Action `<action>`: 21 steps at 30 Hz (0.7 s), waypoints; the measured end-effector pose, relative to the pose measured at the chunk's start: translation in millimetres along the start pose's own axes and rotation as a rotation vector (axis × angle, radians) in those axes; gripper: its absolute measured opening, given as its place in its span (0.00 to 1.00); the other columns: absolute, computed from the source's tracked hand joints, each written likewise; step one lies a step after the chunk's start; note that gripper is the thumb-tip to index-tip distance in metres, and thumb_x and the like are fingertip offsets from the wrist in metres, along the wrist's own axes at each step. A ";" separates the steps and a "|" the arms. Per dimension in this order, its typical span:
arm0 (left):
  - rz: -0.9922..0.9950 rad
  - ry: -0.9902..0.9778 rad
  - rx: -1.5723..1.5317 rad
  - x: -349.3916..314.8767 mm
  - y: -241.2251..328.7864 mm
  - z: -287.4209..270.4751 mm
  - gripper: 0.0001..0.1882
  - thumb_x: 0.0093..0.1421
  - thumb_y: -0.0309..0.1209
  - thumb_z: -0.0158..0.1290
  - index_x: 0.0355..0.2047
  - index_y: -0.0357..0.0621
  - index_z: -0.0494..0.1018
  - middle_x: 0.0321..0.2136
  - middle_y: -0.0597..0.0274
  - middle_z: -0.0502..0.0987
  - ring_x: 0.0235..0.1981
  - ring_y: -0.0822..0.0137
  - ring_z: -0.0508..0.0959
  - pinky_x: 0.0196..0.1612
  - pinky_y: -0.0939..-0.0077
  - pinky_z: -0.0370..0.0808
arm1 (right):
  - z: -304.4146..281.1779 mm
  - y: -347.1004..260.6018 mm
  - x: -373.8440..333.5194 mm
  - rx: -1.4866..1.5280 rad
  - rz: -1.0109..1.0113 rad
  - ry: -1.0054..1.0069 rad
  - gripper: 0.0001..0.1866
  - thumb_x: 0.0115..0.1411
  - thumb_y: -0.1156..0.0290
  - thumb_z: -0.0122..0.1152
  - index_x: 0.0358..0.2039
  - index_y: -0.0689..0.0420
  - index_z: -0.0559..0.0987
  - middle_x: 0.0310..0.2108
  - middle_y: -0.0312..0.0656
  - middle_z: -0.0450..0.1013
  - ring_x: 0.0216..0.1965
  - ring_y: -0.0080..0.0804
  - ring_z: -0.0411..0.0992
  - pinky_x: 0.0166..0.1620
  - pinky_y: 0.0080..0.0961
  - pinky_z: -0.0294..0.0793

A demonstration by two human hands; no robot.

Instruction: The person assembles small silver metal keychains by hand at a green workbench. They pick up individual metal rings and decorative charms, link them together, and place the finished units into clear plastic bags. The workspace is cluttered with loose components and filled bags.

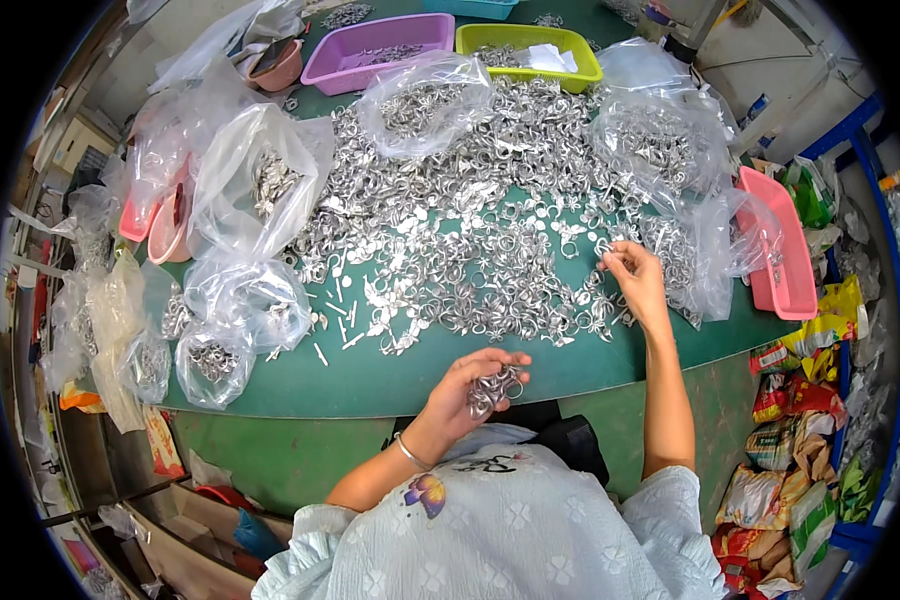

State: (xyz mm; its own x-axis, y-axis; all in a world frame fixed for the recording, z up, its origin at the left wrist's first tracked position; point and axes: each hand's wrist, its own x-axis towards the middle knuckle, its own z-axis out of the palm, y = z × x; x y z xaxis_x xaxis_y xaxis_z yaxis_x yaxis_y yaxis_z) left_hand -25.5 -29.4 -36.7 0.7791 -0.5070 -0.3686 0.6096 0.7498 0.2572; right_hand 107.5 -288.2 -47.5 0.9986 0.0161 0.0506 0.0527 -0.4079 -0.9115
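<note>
Left hand (460,383), silver metal rings (488,393) in its palm.

We cannot make out the shape of the bit (602,249) in the right hand (638,275); it is too small and partly covered by fingertips. The left hand (462,388) hides some of its metal pieces (490,393), so we cannot count them. We see the blue tub (473,8) cut off by the upper edge, and clear bags (220,185) blur their contents.
</note>
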 end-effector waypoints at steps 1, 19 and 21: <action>0.008 0.012 0.009 -2.2 -1.4 -1.0 0.06 0.55 0.25 0.44 0.32 0.38 0.70 0.40 0.49 0.68 0.39 0.59 0.68 0.17 0.82 0.70 | 2.8 -9.1 -2.8 0.284 0.049 -0.016 0.08 0.51 0.75 0.58 0.32 0.64 0.75 0.22 0.41 0.73 0.26 0.26 0.71 0.31 0.19 0.66; -0.053 -0.106 -0.147 2.4 -3.5 1.1 0.07 0.55 0.26 0.43 0.33 0.39 0.68 0.28 0.57 0.67 0.34 0.63 0.67 0.16 0.83 0.67 | -10.4 -10.9 9.3 -0.016 0.011 0.073 0.06 0.54 0.81 0.53 0.32 0.64 0.77 0.21 0.33 0.71 0.22 0.15 0.66 0.27 0.12 0.66; -0.062 -0.123 -0.151 0.5 -4.2 0.5 0.07 0.55 0.26 0.43 0.33 0.39 0.68 0.28 0.57 0.67 0.34 0.64 0.67 0.17 0.84 0.67 | -8.9 -10.7 6.7 0.034 -0.011 0.015 0.06 0.54 0.81 0.53 0.31 0.63 0.77 0.22 0.33 0.72 0.22 0.15 0.66 0.26 0.12 0.65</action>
State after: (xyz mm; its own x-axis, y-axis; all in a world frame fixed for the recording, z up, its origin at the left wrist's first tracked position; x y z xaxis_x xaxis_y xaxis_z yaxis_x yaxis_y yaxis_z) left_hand -27.6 -33.0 -37.5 0.7586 -0.5950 -0.2653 0.6351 0.7662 0.0975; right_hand 113.6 -291.8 -33.8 0.9978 0.0065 0.0663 0.0639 -0.3764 -0.9243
